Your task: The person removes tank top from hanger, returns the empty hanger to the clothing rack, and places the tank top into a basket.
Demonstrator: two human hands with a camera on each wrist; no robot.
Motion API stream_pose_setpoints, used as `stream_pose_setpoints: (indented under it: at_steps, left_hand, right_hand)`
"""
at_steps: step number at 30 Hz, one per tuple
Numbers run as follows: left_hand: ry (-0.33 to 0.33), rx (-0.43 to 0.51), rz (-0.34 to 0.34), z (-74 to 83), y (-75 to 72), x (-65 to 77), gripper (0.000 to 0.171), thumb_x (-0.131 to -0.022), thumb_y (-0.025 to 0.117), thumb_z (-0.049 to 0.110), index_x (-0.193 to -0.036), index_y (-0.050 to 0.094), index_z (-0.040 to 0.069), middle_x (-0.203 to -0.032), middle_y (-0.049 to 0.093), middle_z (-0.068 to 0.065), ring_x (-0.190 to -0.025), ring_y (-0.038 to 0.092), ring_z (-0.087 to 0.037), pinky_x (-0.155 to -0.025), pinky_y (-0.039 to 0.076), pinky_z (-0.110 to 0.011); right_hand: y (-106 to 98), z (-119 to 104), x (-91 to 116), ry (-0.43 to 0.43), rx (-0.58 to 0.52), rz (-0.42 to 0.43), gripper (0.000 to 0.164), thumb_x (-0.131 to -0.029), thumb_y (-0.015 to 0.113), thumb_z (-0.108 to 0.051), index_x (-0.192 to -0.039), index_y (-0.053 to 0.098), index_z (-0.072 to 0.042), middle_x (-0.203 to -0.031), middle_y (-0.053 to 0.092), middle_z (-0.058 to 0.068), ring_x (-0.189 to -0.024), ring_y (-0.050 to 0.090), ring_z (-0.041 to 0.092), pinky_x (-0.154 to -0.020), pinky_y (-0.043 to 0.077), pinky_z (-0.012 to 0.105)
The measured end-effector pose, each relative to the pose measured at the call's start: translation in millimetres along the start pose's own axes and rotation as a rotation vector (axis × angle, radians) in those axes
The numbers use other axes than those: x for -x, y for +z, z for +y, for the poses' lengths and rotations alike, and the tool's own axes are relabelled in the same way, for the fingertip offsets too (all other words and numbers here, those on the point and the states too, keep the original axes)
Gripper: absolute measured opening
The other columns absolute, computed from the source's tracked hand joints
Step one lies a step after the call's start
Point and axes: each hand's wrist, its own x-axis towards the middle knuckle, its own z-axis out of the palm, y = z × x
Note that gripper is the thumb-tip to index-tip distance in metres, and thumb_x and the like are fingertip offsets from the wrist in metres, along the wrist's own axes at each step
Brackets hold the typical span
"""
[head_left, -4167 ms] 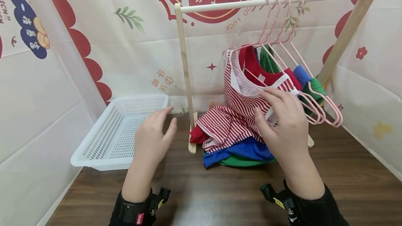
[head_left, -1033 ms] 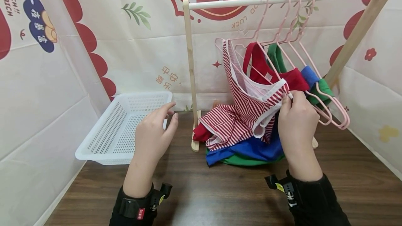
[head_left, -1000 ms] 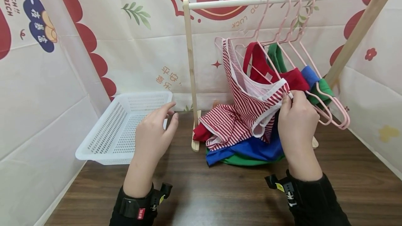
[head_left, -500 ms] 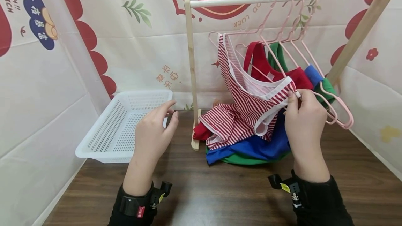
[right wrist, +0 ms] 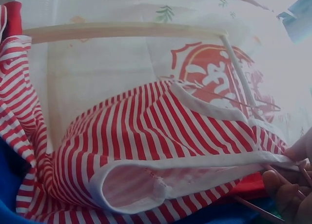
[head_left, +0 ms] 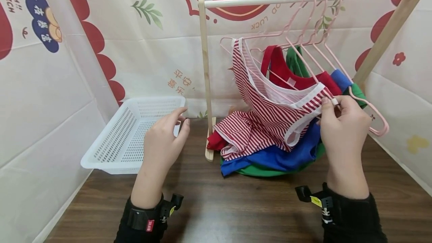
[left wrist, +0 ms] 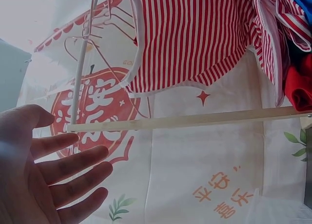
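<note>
My right hand (head_left: 345,126) pinches the right shoulder strap of a red-and-white striped tank top (head_left: 270,104), together with the pink hanger (head_left: 303,57) inside it. The right wrist view shows thumb and fingers at the strap's white edge, beside the armhole. This hanger's hook stands higher than the other hooks, its top above the white rod (head_left: 243,2). The lower part of the striped tank top (right wrist: 146,131) lies bunched over blue and green clothes. My left hand (head_left: 163,138) hovers beside the basket, fingers relaxed and holding nothing; the left wrist view shows them spread.
A white perforated basket (head_left: 111,145) stands at the left. Behind the striped top, red (head_left: 287,78), blue (head_left: 341,80) and green (head_left: 358,95) garments hang on more pink hangers. The rack's wooden legs (head_left: 206,74) stand on the brown table (head_left: 216,205), before a printed cloth backdrop.
My right hand has gone from open fingers by the top to pinching its strap and hanger. It has moved right, and the hanger's hook has risen. The left hand has hardly moved.
</note>
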Motion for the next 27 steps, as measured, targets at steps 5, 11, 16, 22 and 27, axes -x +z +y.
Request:
stream_pose_setpoints:
  at_steps: [5,11,16,22,27]
  left_hand:
    - [-0.008,-0.002,0.004,-1.0,0.0,-0.1,0.032,-0.089,0.045,0.032,-0.114,0.058,0.016,-0.086,0.067,-0.002,-0.079,0.058,-0.014,-0.056,0.049,-0.04]
    - [-0.027,-0.002,0.002,-2.0,0.0,0.3,0.032,-0.089,0.045,0.034,-0.114,0.058,0.017,-0.087,0.067,-0.003,-0.079,0.058,-0.015,-0.056,0.048,-0.039]
    - [-0.03,-0.001,0.002,-2.8,-0.9,0.1,0.033,-0.09,0.045,0.034,-0.115,0.057,0.017,-0.089,0.067,-0.003,-0.079,0.059,-0.016,-0.056,0.048,-0.039]
    - [-0.04,-0.002,0.004,-5.9,-0.5,-0.3,0.032,-0.09,0.047,0.034,-0.114,0.058,0.016,-0.089,0.067,-0.004,-0.078,0.059,-0.015,-0.056,0.049,-0.038]
    - [-0.063,-0.007,-0.003,-7.9,-0.2,-0.2,0.031,-0.089,0.049,0.031,-0.114,0.058,0.016,-0.089,0.067,-0.004,-0.078,0.059,-0.015,-0.057,0.05,-0.038]
  right_hand:
    - [-5.0,4.8,-3.6,0.091,-0.056,-0.013,0.029,-0.086,0.058,-0.03,-0.085,0.062,-0.002,-0.068,0.055,-0.005,-0.046,0.048,0.004,-0.049,0.039,0.007]
    - [-12.4,10.3,-8.5,0.221,-0.108,-0.044,0.029,-0.085,0.059,-0.03,-0.087,0.062,-0.001,-0.086,0.059,0.002,-0.049,0.052,0.008,-0.051,0.043,0.009]
    - [-17.9,15.9,-13.5,0.299,-0.208,-0.078,0.026,-0.084,0.061,-0.025,-0.087,0.063,0.0,-0.09,0.059,0.004,-0.054,0.055,0.011,-0.052,0.046,0.012]
    - [-22.6,22.4,-17.8,0.352,-0.299,-0.102,0.021,-0.082,0.064,-0.02,-0.085,0.064,0.001,-0.087,0.061,0.005,-0.052,0.057,0.013,-0.049,0.047,0.015]
    - [-27.0,27.1,-20.1,0.392,-0.382,-0.102,0.022,-0.08,0.066,-0.02,-0.083,0.064,0.002,-0.088,0.061,0.007,-0.055,0.058,0.013,-0.047,0.046,0.015]
